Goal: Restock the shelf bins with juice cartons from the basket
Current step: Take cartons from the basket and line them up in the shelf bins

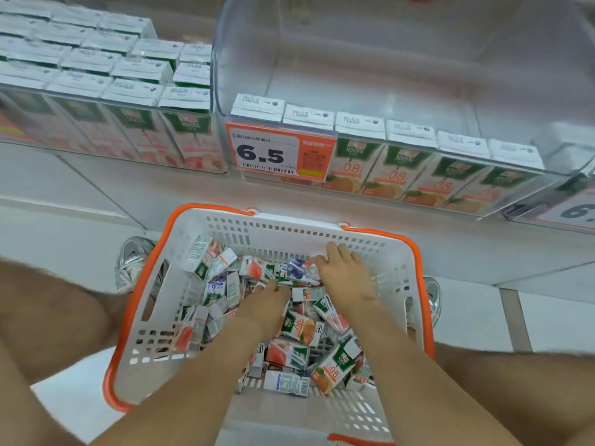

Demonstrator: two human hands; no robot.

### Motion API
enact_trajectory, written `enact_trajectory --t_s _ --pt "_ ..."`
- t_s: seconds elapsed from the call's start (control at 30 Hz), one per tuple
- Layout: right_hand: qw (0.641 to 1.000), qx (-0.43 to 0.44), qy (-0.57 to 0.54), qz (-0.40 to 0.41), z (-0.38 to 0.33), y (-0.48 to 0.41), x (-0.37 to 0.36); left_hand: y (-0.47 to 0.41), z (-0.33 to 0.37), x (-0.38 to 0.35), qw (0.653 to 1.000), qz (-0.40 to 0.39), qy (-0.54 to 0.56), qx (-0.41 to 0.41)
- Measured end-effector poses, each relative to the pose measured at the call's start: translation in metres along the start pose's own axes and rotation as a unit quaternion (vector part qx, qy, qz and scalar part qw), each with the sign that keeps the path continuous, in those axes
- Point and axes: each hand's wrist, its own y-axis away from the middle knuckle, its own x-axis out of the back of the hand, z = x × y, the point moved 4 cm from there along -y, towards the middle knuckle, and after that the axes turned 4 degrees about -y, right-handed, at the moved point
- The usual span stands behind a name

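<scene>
A white basket with an orange rim (322,231) sits on the floor between my knees, holding several small juice cartons in a loose heap (289,346). Both hands are down inside it. My left hand (269,299) curls among the cartons in the middle; whether it grips one is hidden. My right hand (346,273) lies palm down with fingers spread over a blue-printed carton (297,268) near the far wall. Above, a clear shelf bin (418,91) holds a single front row of orange juice cartons (396,162).
A second clear bin (106,75) at upper left is packed with peach-coloured cartons. An orange price tag reading 6.5 (280,151) hangs on the middle bin's front. Another bin with a tag shows at the right edge (566,201). My shoes flank the basket on white tile.
</scene>
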Motion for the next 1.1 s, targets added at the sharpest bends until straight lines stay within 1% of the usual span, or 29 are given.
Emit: enact_trajectory --t_s 0.1,0.17,0.23,0.27,0.33,0.43,0.5,0.53,0.6,0.63,0.67,0.7,0.73,0.77,0.87,0.93,1.03,1.1 --pt "0.999 -0.002 -0.041 0.014 0.006 0.001 -0.004 0.004 0.005 0.012 0.999 0.043 0.025 0.008" --pt "0.990 -0.033 -0.132 0.032 0.008 0.004 0.002 0.006 0.005 0.019 0.997 0.074 0.020 0.018" --pt "0.960 -0.096 -0.261 0.040 0.011 0.006 0.009 0.010 0.004 0.024 0.994 0.103 0.036 0.019" --pt "0.938 -0.128 -0.319 0.037 0.012 0.007 0.011 0.011 0.002 0.025 0.991 0.111 0.065 0.019" --pt "0.887 -0.177 -0.425 0.021 0.015 0.009 0.010 0.016 -0.004 0.028 0.981 0.108 0.159 0.035" --pt "0.783 -0.234 -0.577 -0.019 0.022 0.016 0.008 0.028 -0.017 0.041 0.946 0.097 0.296 0.086" --pt "0.718 -0.244 -0.648 -0.061 0.024 0.026 0.014 0.037 -0.024 0.053 0.917 0.092 0.381 0.072" --pt "0.693 -0.240 -0.674 -0.082 0.025 0.031 0.018 0.047 -0.024 0.063 0.898 0.085 0.429 0.056" --pt "0.652 -0.230 -0.714 -0.113 0.023 0.041 0.029 0.065 -0.022 0.078 0.854 0.054 0.517 0.017" --pt "0.636 -0.225 -0.728 -0.124 0.022 0.046 0.034 0.073 -0.021 0.085 0.831 0.040 0.554 -0.001" --pt "0.631 -0.216 -0.733 -0.134 0.020 0.049 0.039 0.079 -0.022 0.092 0.807 0.034 0.590 -0.015" --pt "0.634 -0.202 -0.733 -0.138 0.018 0.051 0.044 0.086 -0.023 0.099 0.786 0.028 0.617 -0.032" --pt "0.642 -0.188 -0.731 -0.136 0.016 0.052 0.050 0.092 -0.024 0.106 0.770 0.025 0.636 -0.046" --pt "0.649 -0.176 -0.729 -0.131 0.015 0.053 0.056 0.097 -0.026 0.111 0.761 0.023 0.646 -0.057" --pt "0.689 -0.148 -0.698 -0.129 0.007 0.058 0.077 0.114 -0.030 0.124 0.742 0.049 0.666 -0.059" --pt "0.711 -0.125 -0.680 -0.129 0.000 0.063 0.095 0.124 -0.031 0.131 0.735 0.076 0.671 -0.055" --pt "0.721 -0.095 -0.679 -0.104 -0.009 0.070 0.128 0.138 -0.033 0.144 0.720 0.110 0.683 -0.050" --pt "0.729 -0.075 -0.674 -0.090 -0.016 0.076 0.151 0.148 -0.033 0.153 0.716 0.119 0.686 -0.051"
